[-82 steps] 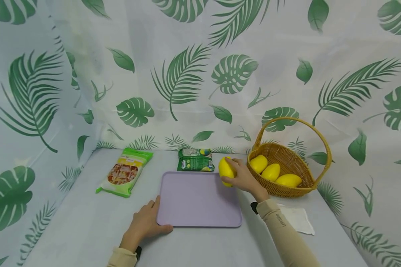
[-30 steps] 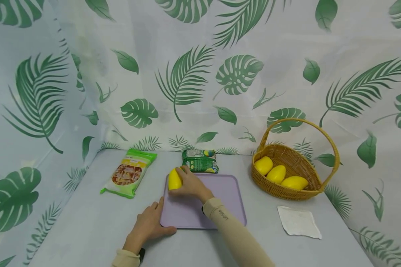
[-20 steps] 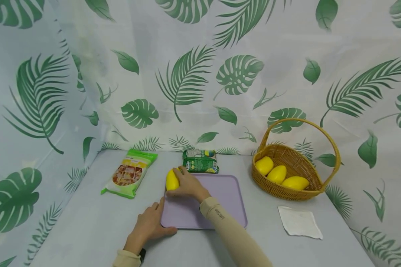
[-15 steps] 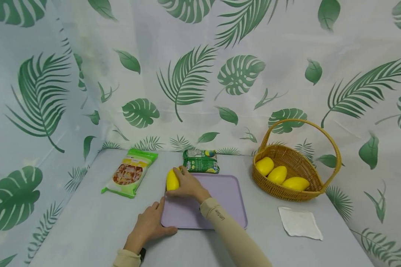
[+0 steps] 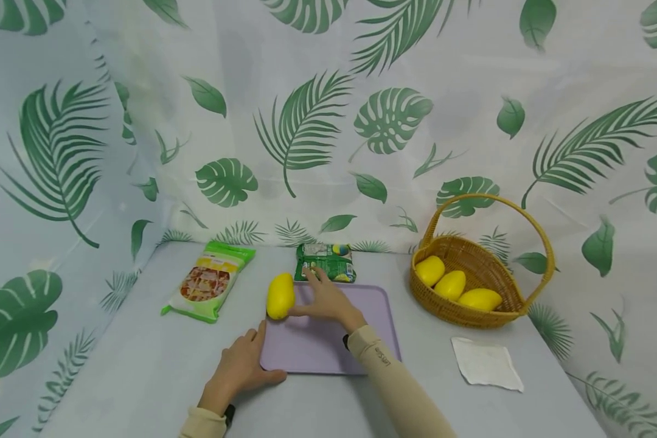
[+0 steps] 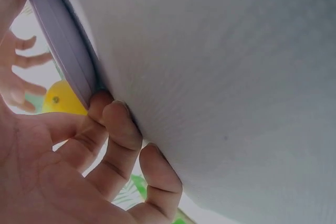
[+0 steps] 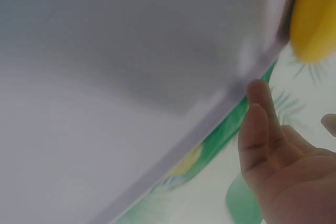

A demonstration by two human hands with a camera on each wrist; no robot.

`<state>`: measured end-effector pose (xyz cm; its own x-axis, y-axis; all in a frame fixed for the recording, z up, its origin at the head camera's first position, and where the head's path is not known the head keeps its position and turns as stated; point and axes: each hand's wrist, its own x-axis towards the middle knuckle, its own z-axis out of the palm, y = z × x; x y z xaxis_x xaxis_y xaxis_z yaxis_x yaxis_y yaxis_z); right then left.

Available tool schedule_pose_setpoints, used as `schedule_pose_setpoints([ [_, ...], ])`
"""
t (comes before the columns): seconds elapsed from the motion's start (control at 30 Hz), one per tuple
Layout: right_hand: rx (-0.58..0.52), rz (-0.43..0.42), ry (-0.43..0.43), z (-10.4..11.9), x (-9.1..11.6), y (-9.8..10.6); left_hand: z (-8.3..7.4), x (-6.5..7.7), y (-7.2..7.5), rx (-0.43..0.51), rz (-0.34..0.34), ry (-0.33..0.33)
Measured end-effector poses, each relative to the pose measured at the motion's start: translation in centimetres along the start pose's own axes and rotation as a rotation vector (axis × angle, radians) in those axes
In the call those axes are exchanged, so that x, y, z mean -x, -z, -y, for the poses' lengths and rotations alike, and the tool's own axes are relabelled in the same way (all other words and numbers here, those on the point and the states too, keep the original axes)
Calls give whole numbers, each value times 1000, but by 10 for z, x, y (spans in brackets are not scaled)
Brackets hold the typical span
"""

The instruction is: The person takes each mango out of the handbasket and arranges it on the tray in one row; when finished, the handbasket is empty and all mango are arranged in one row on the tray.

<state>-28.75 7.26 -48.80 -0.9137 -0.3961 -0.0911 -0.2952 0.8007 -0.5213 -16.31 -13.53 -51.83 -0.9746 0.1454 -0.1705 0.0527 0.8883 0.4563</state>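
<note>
A yellow mango (image 5: 280, 296) lies at the far left corner of the lilac tray (image 5: 328, 353). Just to its right is my right hand (image 5: 328, 299), fingers spread and thumb apart, over the tray's back left part. In the right wrist view the right hand (image 7: 286, 166) holds nothing, with the mango (image 7: 315, 19) at the upper right. My left hand (image 5: 241, 364) holds the tray's near left corner, thumb along the front edge and fingers at the left side. The left wrist view shows bent fingertips (image 6: 122, 121) down by the tray's rim (image 6: 65, 40).
A wicker basket (image 5: 435, 307) with three yellow mangoes (image 5: 450, 285) and a tall handle stands at the right. Behind the tray lies a green packet (image 5: 334, 267); a green and white food bag (image 5: 208, 283) is at the left. A white cloth (image 5: 487, 363) lies front right.
The right hand carried the mango from beside the basket leftward across the tray, then let go at the far left corner and drew slightly right. The left hand stayed at the tray.
</note>
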Motion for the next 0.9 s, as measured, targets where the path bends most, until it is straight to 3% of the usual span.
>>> schedule_pose_setpoints([
  [0.27, 26, -58, -34, -36, 24, 37, -1, -1, 2, -5, 2, 12],
  [0.63, 98, -195, -6, -91, 65, 93, -2, 2, 2, -9, 19, 35],
  [0.9, 131, -217, -91, -128, 82, 128, -2, 0, 0, -14, 7, 14],
])
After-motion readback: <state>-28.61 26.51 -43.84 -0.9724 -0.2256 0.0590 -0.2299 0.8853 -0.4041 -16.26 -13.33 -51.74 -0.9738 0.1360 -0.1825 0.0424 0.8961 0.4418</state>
